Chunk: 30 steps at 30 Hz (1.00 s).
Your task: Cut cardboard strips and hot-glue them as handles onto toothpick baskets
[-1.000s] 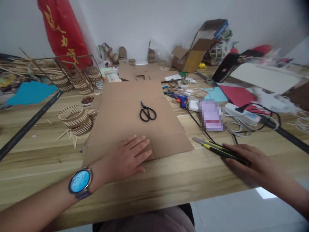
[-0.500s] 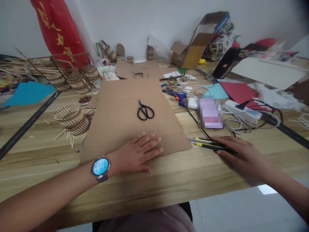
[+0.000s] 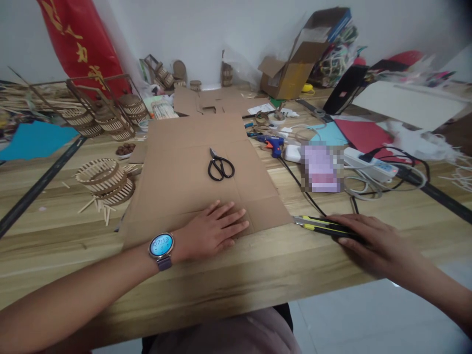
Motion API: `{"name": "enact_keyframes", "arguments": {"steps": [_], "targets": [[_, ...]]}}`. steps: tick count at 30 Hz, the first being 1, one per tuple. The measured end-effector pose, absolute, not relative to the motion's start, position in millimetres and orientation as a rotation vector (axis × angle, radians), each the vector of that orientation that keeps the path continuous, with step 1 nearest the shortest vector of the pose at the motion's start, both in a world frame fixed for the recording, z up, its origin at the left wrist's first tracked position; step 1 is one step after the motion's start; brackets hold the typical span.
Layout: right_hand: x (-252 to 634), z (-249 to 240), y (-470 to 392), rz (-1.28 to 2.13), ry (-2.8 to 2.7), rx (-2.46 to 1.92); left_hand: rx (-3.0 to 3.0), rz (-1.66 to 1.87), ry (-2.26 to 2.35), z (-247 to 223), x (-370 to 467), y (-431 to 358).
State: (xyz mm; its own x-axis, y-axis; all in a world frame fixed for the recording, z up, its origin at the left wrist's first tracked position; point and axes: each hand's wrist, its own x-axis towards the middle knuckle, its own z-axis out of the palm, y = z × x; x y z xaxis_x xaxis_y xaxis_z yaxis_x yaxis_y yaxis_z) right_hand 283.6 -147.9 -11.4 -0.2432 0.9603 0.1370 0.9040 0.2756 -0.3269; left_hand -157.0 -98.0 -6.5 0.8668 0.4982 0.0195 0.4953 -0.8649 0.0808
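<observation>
Wood tbl point(image 3: 265, 268): L hand point(image 3: 210, 231) spread flat on cardbd point(image 3: 180, 167), R hand point(image 3: 372, 241) gripping cutter point(image 3: 319, 226).

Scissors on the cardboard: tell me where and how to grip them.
Best gripped by the black handle loops, likely from the near side: the scissors lie flat on the cardboard with the loops nearer and blades pointing away. The left hand, spread on the cardboard, seems handier, as the right hand holds a cutter.

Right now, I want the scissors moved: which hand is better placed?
Probably the left hand: it lies spread on the cardboard, closer to the scissors; the right hand holds a utility knife.
</observation>
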Motion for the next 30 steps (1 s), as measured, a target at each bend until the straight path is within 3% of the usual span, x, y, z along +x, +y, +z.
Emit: {"name": "enact_keyframes", "arguments": {"steps": [14,30], "targets": [[250.2,7.0,-145.6,0.379,-2.143,-1.795,2.875,0.031,0.925,-4.2,-125.4,-76.5],[212.4,-7.5,-176.6,0.194,-2.146,-1.703,2.564,0.201,0.889,1.8,-131.0,-73.5]]}}
